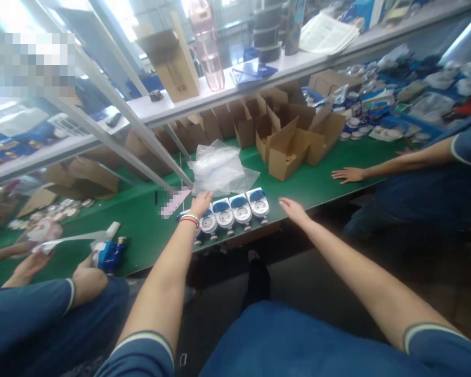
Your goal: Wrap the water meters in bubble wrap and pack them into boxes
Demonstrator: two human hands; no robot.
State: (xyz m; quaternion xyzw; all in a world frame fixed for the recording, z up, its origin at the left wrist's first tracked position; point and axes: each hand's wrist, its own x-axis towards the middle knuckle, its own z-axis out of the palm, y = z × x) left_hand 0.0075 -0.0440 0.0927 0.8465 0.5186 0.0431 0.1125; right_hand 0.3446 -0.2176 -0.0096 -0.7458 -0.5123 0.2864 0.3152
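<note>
Green-topped and long, the counter (322, 184) is run diagonally across a bright workroom, and along its back a raised white shelf (294, 64) is carried. By the front edge, near the middle, a row of water meters (241, 210) is set side by side, blue lids raised and white dials exposed, their small lower fittings brought close to the edge. The leftmost meters are partly covered by the left hand (200, 205), which is reached over that end of the row; whether anything is gripped by it cannot be told. The right hand (293, 210) is held well apart from it, just beyond the right end of the row near the front edge, with fingers extended and unclosed.

Behind the row, the room is taken up by clear plastic bags (220, 166), and farther right by opened cardboard boxes (286, 161). To the right, a stretch of bare green is left between the boxes and the front edge, bounded by a co-worker's hand (348, 175) laid flat. To the left, past a pale pink strip (176, 203), more bare surface is shown before another blue water meter (112, 256) beside a second co-worker.
</note>
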